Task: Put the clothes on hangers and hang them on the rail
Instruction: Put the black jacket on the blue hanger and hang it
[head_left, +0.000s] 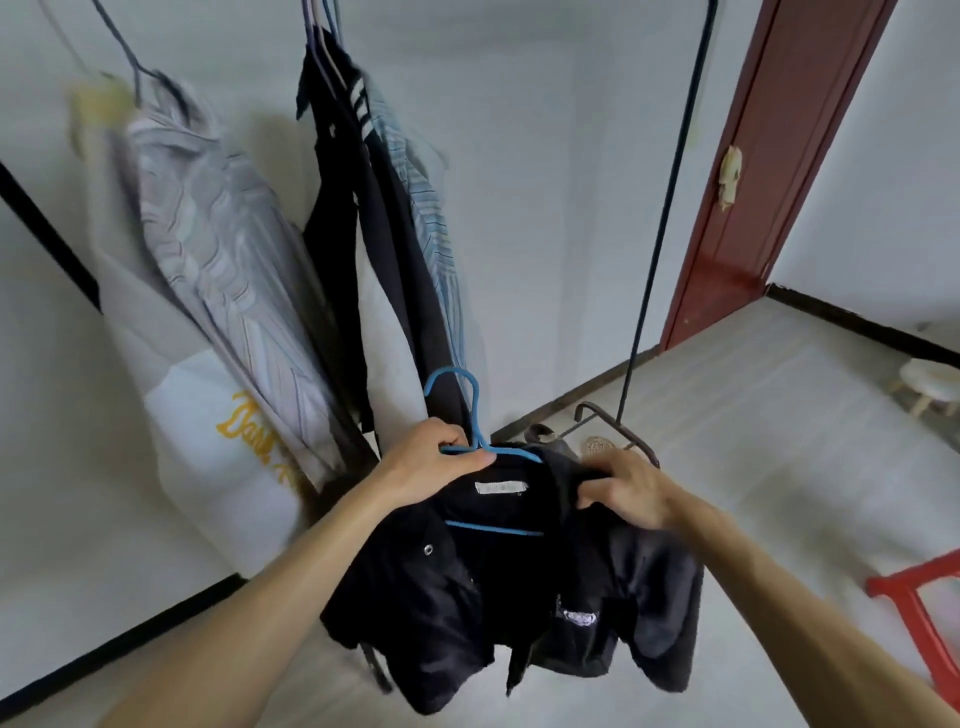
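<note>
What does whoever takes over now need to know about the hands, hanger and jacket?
Left hand: grips the blue hanger at its neck.
Right hand: fingers grip the black jacket by its shoulder.
Hanger sits inside the jacket's neck opening, held low.
Done: hung clothes already up.
Left: settle the jacket's shoulder, hook it on the rail, which is out of view above.
</note>
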